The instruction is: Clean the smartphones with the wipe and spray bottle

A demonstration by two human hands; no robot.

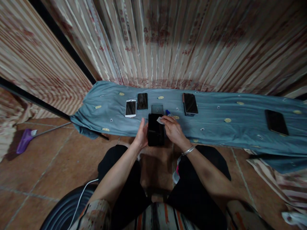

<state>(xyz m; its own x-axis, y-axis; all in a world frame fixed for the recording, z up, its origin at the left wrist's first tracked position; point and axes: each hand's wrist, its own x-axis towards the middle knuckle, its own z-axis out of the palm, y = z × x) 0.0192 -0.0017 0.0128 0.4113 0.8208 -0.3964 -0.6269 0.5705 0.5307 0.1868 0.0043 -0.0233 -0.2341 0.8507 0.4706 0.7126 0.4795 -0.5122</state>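
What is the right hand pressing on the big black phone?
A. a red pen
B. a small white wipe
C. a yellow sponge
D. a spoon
B: the right hand pinches a small white wipe at the top edge of the black phone, which the left hand steadies.

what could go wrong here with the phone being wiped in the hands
1. The dark phone is gripped only along its left edge by the left hand, out past the table edge above the tiled floor; a slip would likely drop it.
2. The right hand presses a small white wipe near the top corner; pushing hard may tip the phone out of that grip.
3. The blue-tipped item lies just behind the right hand and might get knocked.
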